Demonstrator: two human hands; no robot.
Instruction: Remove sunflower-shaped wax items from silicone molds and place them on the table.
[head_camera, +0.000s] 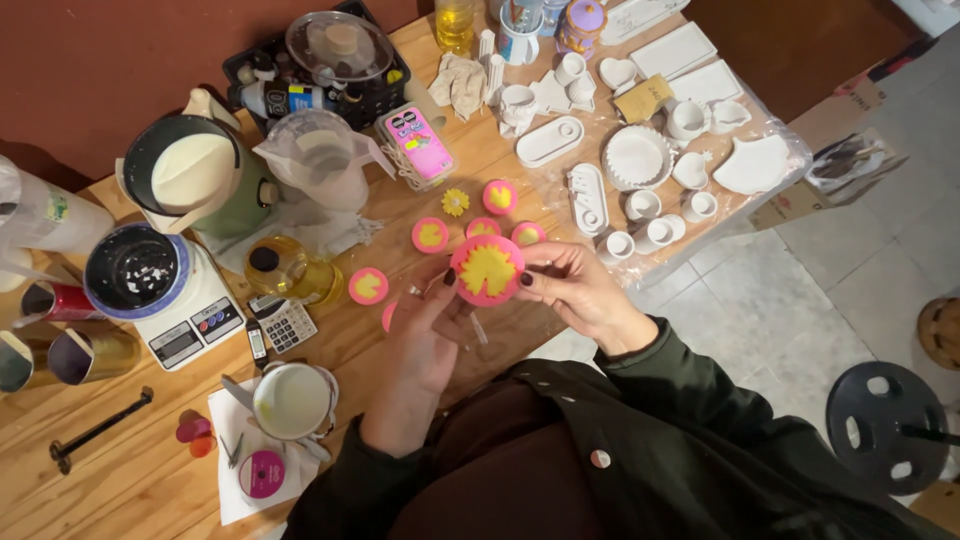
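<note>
From my feed, a kitchen scale (185, 320) and calculator (283, 324) sit at the table's left. My left hand (425, 335) and right hand (580, 290) pinch a round pink mould (487, 269) with yellow filling between their fingertips, just above the wooden table (130, 480). Smaller pink moulds (431, 235) lie behind it, white ceramic pieces (638, 157) farther right.

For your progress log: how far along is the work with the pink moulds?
Done, apparently: white cast pieces lie on the right of the table. In hand: left hand and right hand hold a pink mould with yellow fill. Left: smaller filled pink moulds wait beyond it.
</note>
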